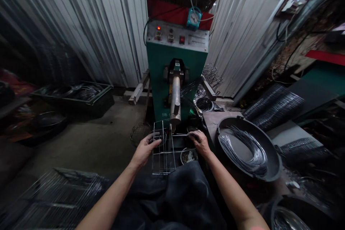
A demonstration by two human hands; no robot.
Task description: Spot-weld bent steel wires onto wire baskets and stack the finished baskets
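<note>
Your left hand (144, 149) holds a rectangular steel-wire frame (163, 153) upright, left fingers (154, 139) curled around its side wires. Your right hand (199, 143) pinches a thin steel wire (182, 135) laid across the frame, right fingers (193, 136) closed narrow on it. The frame stands just below the silver electrode arm (175, 97) of a green spot-welding machine (160, 75), with a round black pan (275, 165) of loose wires on the desk (211, 124) to your right.

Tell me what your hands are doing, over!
Left hand gripping wire frame. Right hand pinching thin wire against it. Spot welder's electrode arm just above. Small bowl close by.
</note>
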